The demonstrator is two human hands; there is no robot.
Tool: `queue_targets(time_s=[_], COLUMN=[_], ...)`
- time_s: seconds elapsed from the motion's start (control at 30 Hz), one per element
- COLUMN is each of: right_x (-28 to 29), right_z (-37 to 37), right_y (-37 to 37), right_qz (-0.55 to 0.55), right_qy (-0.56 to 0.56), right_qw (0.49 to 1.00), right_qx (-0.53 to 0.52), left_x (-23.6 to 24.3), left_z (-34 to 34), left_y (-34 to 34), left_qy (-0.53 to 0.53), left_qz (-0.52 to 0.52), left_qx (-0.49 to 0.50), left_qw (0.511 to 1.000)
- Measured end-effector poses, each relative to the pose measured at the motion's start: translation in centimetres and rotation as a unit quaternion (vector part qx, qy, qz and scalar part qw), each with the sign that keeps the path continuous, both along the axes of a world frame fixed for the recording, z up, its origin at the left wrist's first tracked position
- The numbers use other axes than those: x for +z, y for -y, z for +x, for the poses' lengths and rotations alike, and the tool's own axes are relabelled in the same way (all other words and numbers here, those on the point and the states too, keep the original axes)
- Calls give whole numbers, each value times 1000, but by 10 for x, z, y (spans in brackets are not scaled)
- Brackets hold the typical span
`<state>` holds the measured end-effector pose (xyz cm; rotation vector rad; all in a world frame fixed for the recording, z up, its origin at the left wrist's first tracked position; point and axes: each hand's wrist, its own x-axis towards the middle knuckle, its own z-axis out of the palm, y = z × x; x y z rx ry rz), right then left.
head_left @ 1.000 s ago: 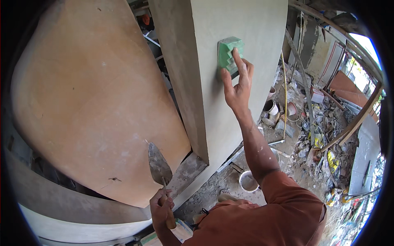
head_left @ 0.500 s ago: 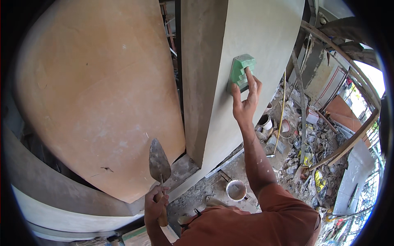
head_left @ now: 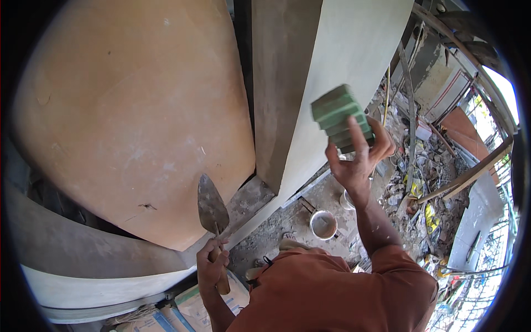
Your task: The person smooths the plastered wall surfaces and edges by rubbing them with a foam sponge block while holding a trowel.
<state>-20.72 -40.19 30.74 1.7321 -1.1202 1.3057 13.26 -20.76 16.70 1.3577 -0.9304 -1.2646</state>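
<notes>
My right hand grips a green stepped float block in front of the pale plastered column, with the block turned at a slant; whether it touches the surface is unclear. Lower down, my left hand is closed round the wooden handle of a pointed trowel, its grey blade pointing up over a large curved tan panel. The panel stands left of the column, above a grey curved ledge.
At the right lies rubble with boards and a bent wooden strip. A pot with a handle sits on the dusty floor below the column, another container behind it. Flattened paper sacks lie at lower left.
My right hand has moved down and right with the green block, which is now tilted. My left hand and trowel sit slightly higher in the picture; the view has shifted somewhat.
</notes>
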Motion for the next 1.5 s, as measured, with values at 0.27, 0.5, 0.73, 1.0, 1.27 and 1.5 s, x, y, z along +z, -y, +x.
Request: queue_targets(time_s=[0.27, 0.5, 0.73, 1.0, 1.27, 1.5], right_x=[8, 48, 34, -7, 45, -14], right_z=[37, 46, 51, 64, 57, 74], right_y=[1, 8, 27, 47, 31, 65], right_qz=[96, 75, 106, 121, 49, 96], right_qy=[-253, -221, -241, -306, -212, -319], right_qw=[961, 969, 959, 944, 971, 940], right_qx=[-52, -85, -102, -32, -102, -70], left_x=[0, -12, -4, 2, -8, 2], left_z=[0, 10, 12, 9, 11, 9], left_y=[8, -3, -7, -10, -17, -13], left_qy=[-30, -22, -7, 5, -6, 4], left_qz=[-60, -51, -11, -25, -12, -31], left_qx=[-20, -30, -6, 4, 14, -8], left_qw=[998, 998, 1000, 1000, 1000, 999])
